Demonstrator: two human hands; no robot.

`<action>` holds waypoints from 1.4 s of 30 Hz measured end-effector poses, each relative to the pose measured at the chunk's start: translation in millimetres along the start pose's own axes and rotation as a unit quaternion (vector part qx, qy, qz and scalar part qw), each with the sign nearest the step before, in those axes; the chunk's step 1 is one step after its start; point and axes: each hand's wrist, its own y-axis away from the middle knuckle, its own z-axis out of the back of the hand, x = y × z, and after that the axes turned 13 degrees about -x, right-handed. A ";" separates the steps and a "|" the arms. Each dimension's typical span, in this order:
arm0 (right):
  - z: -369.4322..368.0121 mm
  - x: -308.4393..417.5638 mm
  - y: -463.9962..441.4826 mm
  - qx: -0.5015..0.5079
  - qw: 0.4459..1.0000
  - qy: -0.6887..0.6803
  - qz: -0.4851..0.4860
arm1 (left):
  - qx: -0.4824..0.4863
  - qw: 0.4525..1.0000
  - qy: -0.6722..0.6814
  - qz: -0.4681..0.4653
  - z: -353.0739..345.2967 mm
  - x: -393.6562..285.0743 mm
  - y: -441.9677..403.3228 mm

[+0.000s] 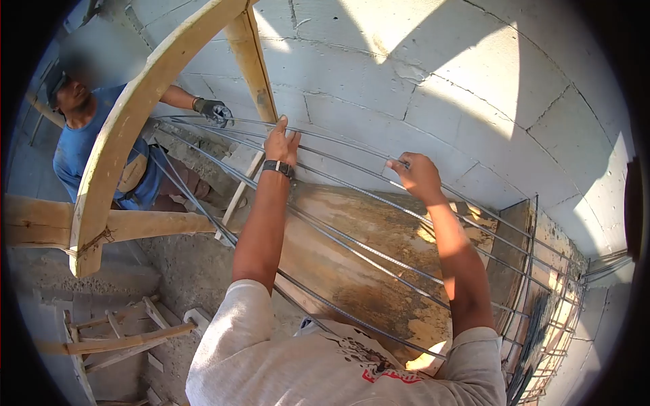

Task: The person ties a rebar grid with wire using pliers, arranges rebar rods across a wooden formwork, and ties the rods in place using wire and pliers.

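Observation:
Long steel reinforcing bars [367,192] run lengthwise over a stained wooden formwork board [379,220]. My left hand [282,143], with a dark watch on its wrist, is closed around the upper bars near the wall, its thumb pointing up. Farther right, my right hand [418,177] has its fingers curled and pinched at the topmost reinforcing bar [352,143]. Its fingertips partly hide the bar there. At the left, a co-worker's gloved hand [214,111] is by the far ends of the same bars.
A light block wall [365,88] borders the bars. Wooden posts and a curved beam [128,115] stand close on the left, with a co-worker in a blue shirt [95,145] behind. A bar mesh [558,298] lies at right; a wooden ladder-like frame [122,345] is below left.

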 end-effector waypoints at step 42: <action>-20.3 78.3 -8.9 -0.034 0.983 0.001 0.183 | -0.050 0.985 -0.008 -0.164 24.3 -43.4 -61.7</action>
